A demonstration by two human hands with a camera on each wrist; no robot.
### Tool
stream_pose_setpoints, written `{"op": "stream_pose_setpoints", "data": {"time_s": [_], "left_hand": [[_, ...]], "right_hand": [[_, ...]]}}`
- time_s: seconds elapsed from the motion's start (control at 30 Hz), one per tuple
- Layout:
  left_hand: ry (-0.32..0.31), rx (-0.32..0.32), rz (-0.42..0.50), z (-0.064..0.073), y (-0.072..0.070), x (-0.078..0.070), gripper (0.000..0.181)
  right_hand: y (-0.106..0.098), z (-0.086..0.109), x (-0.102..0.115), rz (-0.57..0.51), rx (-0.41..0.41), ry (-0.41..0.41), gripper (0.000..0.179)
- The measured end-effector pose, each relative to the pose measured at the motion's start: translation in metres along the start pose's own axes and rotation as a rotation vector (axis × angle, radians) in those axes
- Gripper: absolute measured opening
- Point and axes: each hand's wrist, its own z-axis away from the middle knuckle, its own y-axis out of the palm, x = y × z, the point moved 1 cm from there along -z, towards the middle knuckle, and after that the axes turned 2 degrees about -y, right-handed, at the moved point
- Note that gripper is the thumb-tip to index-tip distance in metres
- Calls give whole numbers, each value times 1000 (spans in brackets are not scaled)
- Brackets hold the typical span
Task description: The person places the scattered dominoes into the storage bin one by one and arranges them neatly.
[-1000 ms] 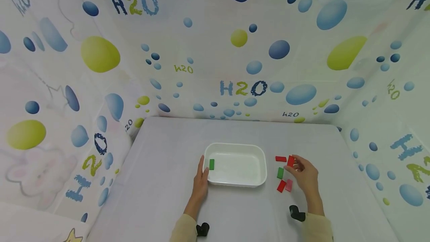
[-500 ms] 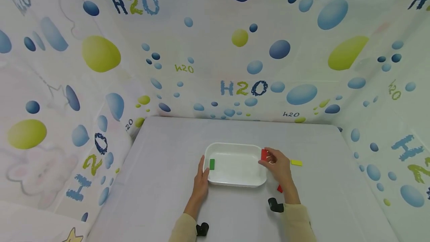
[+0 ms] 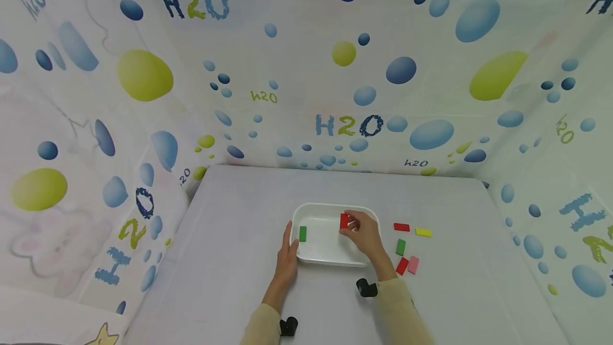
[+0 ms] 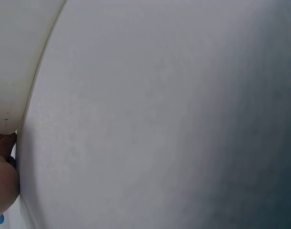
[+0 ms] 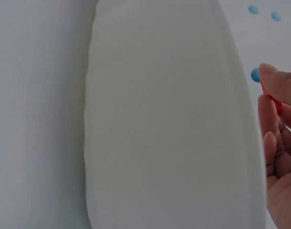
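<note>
A white rectangular tray (image 3: 335,262) stands on the table, with a green block (image 3: 303,233) lying inside at its left end. At that end my left hand (image 3: 286,260) holds the tray, the fingers along the outer wall and the thumb at the rim. Over the tray's right half, my right hand (image 3: 365,234) pinches a thin red block (image 3: 344,221) between thumb and fingertips. The right wrist view shows only a sliver of this red block (image 5: 278,105) between the fingers, beyond the tray wall (image 5: 174,119).
Right of the tray lie several loose flat blocks: a red one (image 3: 401,227), a yellow one (image 3: 423,232), a green one (image 3: 400,247), another red one (image 3: 402,266) and a pink one (image 3: 413,265). A patterned curtain (image 3: 297,68) surrounds the white table (image 3: 239,212).
My right hand has carried the red block leftward from the loose blocks to above the tray, uncovering the yellow block. My left hand has stayed at the tray's left end.
</note>
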Motion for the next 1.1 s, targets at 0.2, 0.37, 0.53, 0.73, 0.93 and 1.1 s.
{"op": "stream_pose_setpoints", "data": {"time_s": [0.2,0.37,0.53,0.73,0.93,1.1], "left_hand": [[-14,2,2,-1,1,-1,54],[-8,-1,-9,-2,1,0,55],[17,-8,-16,-1,0,-1,54],[28,0,-25,-1,-1,-2,54],[43,-13,-24,-1,-1,-1,54],[15,-10,-27,-1,0,-2,53]], "right_hand": [[22,-6,8,-13,74,-32,49],[38,-9,12,-18,148,-39,48],[51,-13,14,-34,181,-33,48],[64,-19,11,-36,195,-41,48],[76,-20,10,-3,224,-60,45],[83,-22,13,50,210,-99,44]]}}
